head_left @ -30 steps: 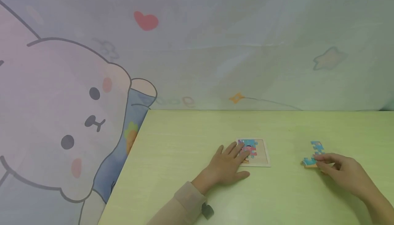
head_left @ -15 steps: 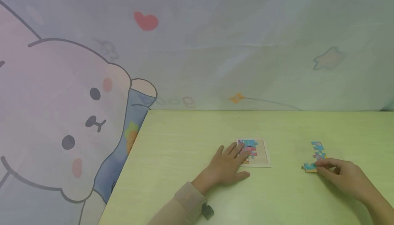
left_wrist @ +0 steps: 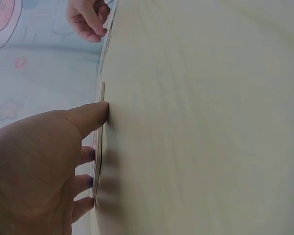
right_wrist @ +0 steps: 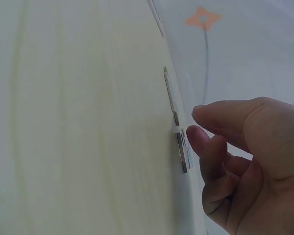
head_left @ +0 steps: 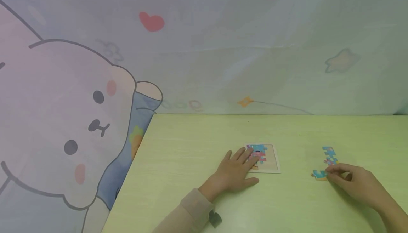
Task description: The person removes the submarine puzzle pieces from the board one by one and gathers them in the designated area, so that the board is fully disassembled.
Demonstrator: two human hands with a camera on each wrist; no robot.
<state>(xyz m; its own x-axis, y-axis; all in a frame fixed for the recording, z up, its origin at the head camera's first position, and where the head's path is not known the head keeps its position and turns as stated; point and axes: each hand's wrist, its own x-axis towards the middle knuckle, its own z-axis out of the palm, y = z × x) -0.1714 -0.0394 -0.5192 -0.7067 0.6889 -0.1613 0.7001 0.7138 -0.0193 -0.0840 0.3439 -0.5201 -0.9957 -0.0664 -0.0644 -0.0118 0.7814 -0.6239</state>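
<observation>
In the head view my left hand [head_left: 234, 172] lies with spread fingers on the left part of a square puzzle tray [head_left: 271, 172], partly filled with pink and blue pieces. The left wrist view shows the tray edge-on [left_wrist: 99, 147], with the fingertips on its face and the thumb against the table. My right hand [head_left: 358, 181] is at the right end of a blue and orange puzzle piece [head_left: 319, 175]. In the right wrist view the thumb and forefinger are bent and slightly apart, nothing visible between them, just above flat pieces [right_wrist: 183, 149]. Contact cannot be judged.
Beyond the right hand lie more puzzle pieces: a blue one [head_left: 329, 151] and a pink and blue one [head_left: 331, 161]. The pale yellow-green table [head_left: 197, 137] ends at a cartoon-printed curtain [head_left: 223, 49] behind and on the left.
My right hand has drawn slightly nearer the front edge. The blue and orange piece moved with it, away from the other pieces, then turned a little. The left hand stays put.
</observation>
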